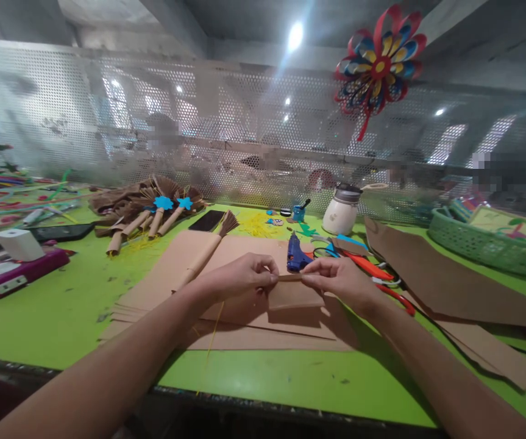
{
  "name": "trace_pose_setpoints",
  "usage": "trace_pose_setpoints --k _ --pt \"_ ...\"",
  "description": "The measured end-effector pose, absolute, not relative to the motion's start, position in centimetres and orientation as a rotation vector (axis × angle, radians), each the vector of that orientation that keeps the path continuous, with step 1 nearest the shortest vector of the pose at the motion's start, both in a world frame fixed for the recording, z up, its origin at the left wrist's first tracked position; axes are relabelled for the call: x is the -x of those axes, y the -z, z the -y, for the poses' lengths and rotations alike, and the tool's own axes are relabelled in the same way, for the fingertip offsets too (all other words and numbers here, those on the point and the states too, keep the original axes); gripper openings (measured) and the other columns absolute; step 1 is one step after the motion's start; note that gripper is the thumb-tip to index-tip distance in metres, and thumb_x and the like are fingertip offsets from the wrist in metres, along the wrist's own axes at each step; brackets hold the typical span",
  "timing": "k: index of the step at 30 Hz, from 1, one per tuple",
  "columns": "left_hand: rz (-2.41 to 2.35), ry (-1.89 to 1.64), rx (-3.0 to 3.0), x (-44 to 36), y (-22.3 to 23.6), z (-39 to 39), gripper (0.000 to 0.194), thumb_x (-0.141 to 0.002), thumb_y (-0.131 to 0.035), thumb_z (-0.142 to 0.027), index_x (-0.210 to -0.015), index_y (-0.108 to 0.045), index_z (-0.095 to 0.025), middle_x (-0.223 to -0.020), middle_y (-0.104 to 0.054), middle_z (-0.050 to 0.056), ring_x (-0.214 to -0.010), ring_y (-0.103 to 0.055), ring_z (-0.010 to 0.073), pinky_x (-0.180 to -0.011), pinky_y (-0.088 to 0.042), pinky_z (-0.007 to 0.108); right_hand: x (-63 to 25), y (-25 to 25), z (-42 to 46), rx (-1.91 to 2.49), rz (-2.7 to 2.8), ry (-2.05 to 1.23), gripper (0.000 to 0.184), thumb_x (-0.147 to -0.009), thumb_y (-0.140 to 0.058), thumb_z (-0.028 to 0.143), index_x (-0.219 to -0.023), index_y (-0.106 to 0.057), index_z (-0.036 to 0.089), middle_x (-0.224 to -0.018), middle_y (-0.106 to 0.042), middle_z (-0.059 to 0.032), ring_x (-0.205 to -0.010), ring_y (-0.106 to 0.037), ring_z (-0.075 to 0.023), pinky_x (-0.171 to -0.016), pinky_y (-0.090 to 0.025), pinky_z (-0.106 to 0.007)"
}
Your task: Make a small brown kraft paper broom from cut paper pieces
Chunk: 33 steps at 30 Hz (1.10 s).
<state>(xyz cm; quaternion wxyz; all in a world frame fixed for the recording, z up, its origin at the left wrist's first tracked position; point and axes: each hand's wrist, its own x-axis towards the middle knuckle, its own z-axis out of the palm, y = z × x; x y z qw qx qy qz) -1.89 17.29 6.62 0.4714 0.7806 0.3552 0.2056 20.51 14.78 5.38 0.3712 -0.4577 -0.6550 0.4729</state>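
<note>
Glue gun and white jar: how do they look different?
The glue gun is blue, but the jar is whitish with a dark top. The glue gun has a nozzle and handle, while the jar is rounded. The glue gun is right by the right hand; the jar stands farther back. Neither is being held.

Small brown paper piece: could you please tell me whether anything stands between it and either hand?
Nothing visible does: the left hand and right hand both pinch the far edge of the small brown paper piece directly. The blue glue gun lies just beyond, not between them.
</note>
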Motion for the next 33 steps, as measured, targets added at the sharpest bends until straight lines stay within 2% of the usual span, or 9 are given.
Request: trace_pose_setpoints --k 3,9,12,17,21,26,29,33 --pt "-0.868 -0.500 -1.889 1.9 -6.7 -17.2 0.014 -0.078 -0.054 -0.028 -0.078 -0.055 -0.014 -0.058 -0.052 -0.003 -0.055 -0.049 0.0100 -0.057 -0.038 0.023 -20.6 -5.2 -14.9 1.176 1.708 -1.158 0.028 -0.069 -0.068 0.040 -0.079 -0.063 0.014 -0.056 -0.053 0.0029 -0.050 -0.045 -0.0089 -0.048 -0.038 -0.023" --pt "-0.854 -0.500 -1.840 1.7 -6.1 -17.0 0.021 -0.079 -0.054 -0.035 -0.081 -0.057 -0.015 -0.061 -0.054 -0.003 -0.057 -0.050 0.0106 -0.058 -0.038 0.024 -20.6 -5.3 -14.8 1.145 1.699 -1.227 0.029 -0.067 -0.069 0.039 -0.081 -0.063 0.014 -0.056 -0.051 0.0026 -0.051 -0.046 -0.0100 -0.048 -0.039 -0.024" --pt "-0.853 -0.532 -1.820 1.5 -6.1 -16.9 0.022 -0.079 -0.055 -0.036 -0.078 -0.058 -0.014 -0.059 -0.050 -0.004 -0.055 -0.044 0.0093 -0.057 -0.035 0.023 -20.7 -5.6 -14.5 1.058 1.641 -1.312 0.030 -0.068 -0.071 0.035 -0.088 -0.064 0.015 -0.065 -0.056 -0.0004 -0.058 -0.051 -0.0115 -0.055 -0.043 -0.025" --pt "-0.663 -0.614 -1.519 1.6 -6.3 -16.7 0.016 -0.078 -0.059 -0.030 -0.080 -0.059 -0.014 -0.066 -0.048 -0.003 -0.056 -0.038 0.0068 -0.056 -0.030 0.020 -21.4 -6.3 -13.7 0.722 1.454 -1.481 0.034 -0.080 -0.058 0.038 -0.108 -0.062 0.020 -0.077 -0.062 -0.0059 -0.068 -0.058 -0.0170 -0.069 -0.048 -0.034" --pt "-0.510 -0.530 -1.299 1.2 -6.2 -16.0 0.014 -0.077 -0.062 -0.028 -0.082 -0.059 -0.015 -0.071 -0.050 -0.002 -0.060 -0.043 0.0066 -0.056 -0.032 0.019 -21.2 -6.3 -13.3 0.746 1.537 -1.513 0.028 -0.072 -0.069 0.029 -0.100 -0.067 0.024 -0.093 -0.065 -0.0063 -0.080 -0.060 -0.0188 -0.072 -0.048 -0.032" --pt "-0.401 -0.347 -1.275 0.1 -5.7 -14.5 0.017 -0.078 -0.061 -0.031 -0.083 -0.061 -0.015 -0.076 -0.060 0.003 -0.068 -0.054 0.0124 -0.067 -0.041 0.027 -20.4 -6.2 -13.1 0.752 1.735 -1.311 0.011 -0.071 -0.070 0.030 -0.077 -0.069 0.021 -0.079 -0.062 -0.0031 -0.074 -0.056 -0.0162 -0.073 -0.046 -0.031" --pt "-0.457 -0.372 -1.340 0.0 -5.5 -14.6 0.021 -0.079 -0.058 -0.033 -0.087 -0.063 -0.014 -0.085 -0.063 0.006 -0.074 -0.056 0.0150 -0.072 -0.042 0.030 -20.6 -6.1 -13.4 0.770 1.698 -1.283 0.011 -0.075 -0.067 0.031 -0.076 -0.067 0.020 -0.079 -0.060 -0.0025 -0.076 -0.055 -0.0155 -0.075 -0.045 -0.031" --pt "-0.691 -0.582 -1.539 0.4 -5.6 -15.9 0.025 -0.082 -0.053 -0.035 -0.089 -0.063 -0.014 -0.083 -0.061 0.004 -0.071 -0.052 0.0129 -0.068 -0.041 0.026 -20.9 -5.8 -13.9 0.940 1.752 -1.320 0.017 -0.075 -0.065 0.034 -0.074 -0.065 0.018 -0.070 -0.060 -0.0016 -0.066 -0.053 -0.0140 -0.064 -0.044 -0.027"
